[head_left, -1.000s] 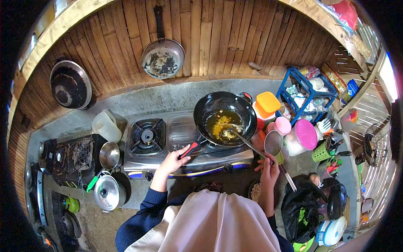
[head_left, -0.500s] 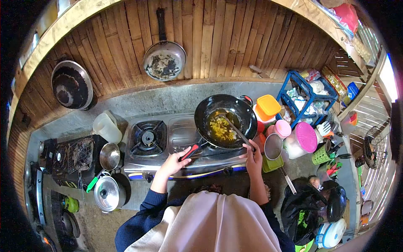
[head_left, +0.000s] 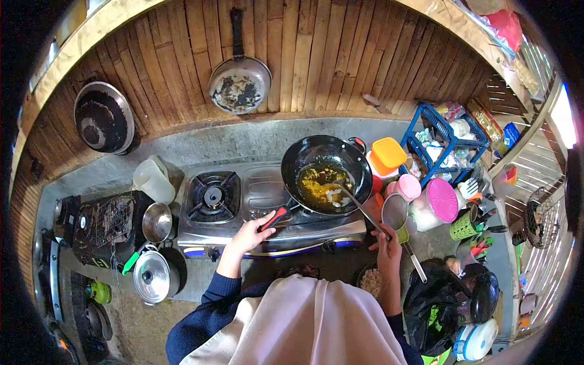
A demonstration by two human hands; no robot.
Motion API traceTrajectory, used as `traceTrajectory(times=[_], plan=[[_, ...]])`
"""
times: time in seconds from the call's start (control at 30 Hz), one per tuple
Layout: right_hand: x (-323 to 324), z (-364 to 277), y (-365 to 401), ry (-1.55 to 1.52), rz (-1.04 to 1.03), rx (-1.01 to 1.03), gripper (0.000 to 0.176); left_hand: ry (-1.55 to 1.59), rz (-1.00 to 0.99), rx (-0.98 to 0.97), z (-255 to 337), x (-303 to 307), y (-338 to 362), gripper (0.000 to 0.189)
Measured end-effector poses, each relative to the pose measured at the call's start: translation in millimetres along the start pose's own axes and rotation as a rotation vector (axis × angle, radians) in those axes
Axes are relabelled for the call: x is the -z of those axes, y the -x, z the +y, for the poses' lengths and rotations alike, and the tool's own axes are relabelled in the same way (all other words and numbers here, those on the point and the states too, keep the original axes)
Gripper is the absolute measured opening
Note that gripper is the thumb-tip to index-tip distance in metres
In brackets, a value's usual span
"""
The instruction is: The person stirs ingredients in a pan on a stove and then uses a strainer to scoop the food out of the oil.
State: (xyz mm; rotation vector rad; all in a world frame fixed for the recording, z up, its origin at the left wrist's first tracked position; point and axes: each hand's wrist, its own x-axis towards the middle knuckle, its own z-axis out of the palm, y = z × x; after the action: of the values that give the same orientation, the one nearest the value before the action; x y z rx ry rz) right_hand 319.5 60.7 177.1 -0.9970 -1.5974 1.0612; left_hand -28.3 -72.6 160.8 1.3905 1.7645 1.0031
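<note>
Your left hand has not shifted. Its fingers stay curled tight around the red-and-black handle of the wok, just as they were half a second ago. The wok sits on the right burner of the stove, which stands in the middle of the counter.

Your right hand is what moved. Earlier it was up close to the wok's near rim, with the spatula reaching across toward the far side of the pan. Now you have drawn it back toward the front edge of the counter and a little to the right, so it lies just in front of the metal strainer. Its fingers are closed around the end of the spatula. The blade now rests at the near right of the yellow egg in the bottom of the wok, beside a pale patch.

The pink-lidded tub and the orange-lidded box stand where they were, to the right of the wok.
</note>
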Motion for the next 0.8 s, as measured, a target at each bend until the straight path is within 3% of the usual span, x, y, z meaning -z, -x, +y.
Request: traceTrajectory(times=[0.03, 0.1, 0.17, 0.27, 0.5, 0.8], plan=[[6, -8, 4, 0.043, -0.004, -0.057, 0.028, -0.041, 0.033, -0.061, 5, 0, 1, 0.052], [13, -20, 9, 0.078, 0.013, -0.046, 0.028, 0.008, -0.011, 0.047, 6, 0, 2, 0.052], [19, -35, 14, 0.159, 0.026, -0.103, 0.027, -0.054, 0.038, -0.069, -10, -3, -1, 0.053], [29, -41, 19, 0.219, 0.024, -0.034, 0.025, -0.066, 0.033, -0.06, -10, -3, -1, 0.053], [45, -54, 28, 0.178, 0.023, -0.089, 0.025, -0.018, -0.016, 0.107, 3, 1, 1, 0.056], [62, -57, 40, 0.06, 0.066, 0.013, 0.027, -0.052, 0.006, 0.031, -11, -2, -2, 0.056]])
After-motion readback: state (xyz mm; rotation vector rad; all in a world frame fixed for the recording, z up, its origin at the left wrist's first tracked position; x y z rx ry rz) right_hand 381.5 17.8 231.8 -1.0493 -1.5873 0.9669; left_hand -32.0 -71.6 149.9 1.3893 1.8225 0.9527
